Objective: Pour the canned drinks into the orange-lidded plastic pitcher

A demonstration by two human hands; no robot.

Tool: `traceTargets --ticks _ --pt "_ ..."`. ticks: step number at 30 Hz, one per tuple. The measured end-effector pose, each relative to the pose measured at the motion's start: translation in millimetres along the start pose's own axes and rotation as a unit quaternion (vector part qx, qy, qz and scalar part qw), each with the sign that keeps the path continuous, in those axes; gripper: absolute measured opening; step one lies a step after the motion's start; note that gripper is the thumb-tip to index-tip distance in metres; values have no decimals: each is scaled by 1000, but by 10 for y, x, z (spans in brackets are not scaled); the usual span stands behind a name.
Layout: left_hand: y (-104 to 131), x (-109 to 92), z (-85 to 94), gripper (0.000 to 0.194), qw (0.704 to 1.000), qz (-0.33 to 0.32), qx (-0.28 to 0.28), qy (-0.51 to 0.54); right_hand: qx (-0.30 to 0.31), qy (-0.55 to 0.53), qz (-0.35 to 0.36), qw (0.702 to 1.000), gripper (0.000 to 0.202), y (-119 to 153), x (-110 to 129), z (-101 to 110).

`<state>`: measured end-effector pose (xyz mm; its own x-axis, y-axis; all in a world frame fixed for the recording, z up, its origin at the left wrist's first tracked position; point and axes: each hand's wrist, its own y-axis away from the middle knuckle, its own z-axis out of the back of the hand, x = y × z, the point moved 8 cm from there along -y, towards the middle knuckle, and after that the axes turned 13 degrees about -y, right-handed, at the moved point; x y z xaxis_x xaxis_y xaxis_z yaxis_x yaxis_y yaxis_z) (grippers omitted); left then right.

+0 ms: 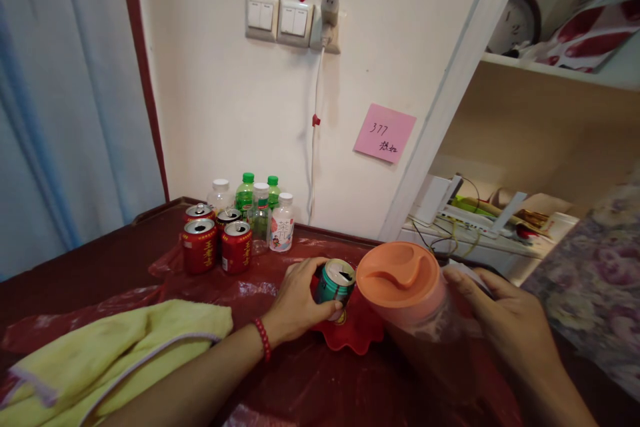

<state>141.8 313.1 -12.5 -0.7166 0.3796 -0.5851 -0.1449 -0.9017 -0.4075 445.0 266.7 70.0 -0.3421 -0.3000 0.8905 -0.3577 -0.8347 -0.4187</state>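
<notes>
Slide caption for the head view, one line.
Left hand grips an open green can beside the orange-lidded pitcher held in the right hand.

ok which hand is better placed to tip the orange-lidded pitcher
Probably the right hand: it holds the orange-lidded pitcher, while the left hand is wrapped around the green can.

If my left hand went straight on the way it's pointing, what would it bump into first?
Your left hand, with the green can it holds leading, would probably meet the orange-lidded pitcher in your right hand first. Depth is unclear, so it might pass beneath or behind it.
</notes>
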Motion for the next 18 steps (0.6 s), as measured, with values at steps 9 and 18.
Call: traceTargets --ticks 9,18 --pt "-3 -7 16 63 1000 6 -2 -1 8 4 19 1000 50 -57 -55 17" --pt "5 -7 3 65 1000 1 1 4 8 1 -9 1000 46 7 -17 -10"
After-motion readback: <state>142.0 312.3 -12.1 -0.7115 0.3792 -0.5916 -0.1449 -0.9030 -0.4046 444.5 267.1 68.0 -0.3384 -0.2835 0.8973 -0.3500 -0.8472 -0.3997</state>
